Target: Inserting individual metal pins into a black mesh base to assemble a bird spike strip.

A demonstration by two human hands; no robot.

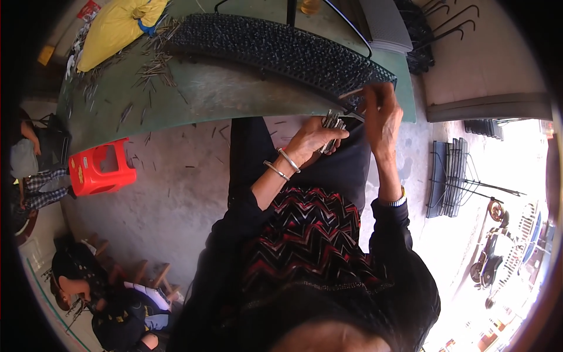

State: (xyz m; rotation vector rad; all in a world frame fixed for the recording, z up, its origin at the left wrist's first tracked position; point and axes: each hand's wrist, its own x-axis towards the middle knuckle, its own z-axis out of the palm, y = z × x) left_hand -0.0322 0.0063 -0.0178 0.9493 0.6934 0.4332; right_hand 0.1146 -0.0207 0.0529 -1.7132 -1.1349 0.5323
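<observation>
My left hand is closed around a bundle of short thin metal rods, held over my lap just off the table's near edge. Two bangles circle that wrist. My right hand is raised at the right end of a long black rack, its fingers pinched together. A thin rod seems to stick out leftward from those fingers, over the rack's corner. Rows of small holes or pegs cover the rack, which lies along the green table.
Loose rods lie scattered at the table's left, beside a yellow sack. A grey stack of perforated sheets stands back right. On the floor is a red stool. People sit at the left; black racks and a motorbike stand right.
</observation>
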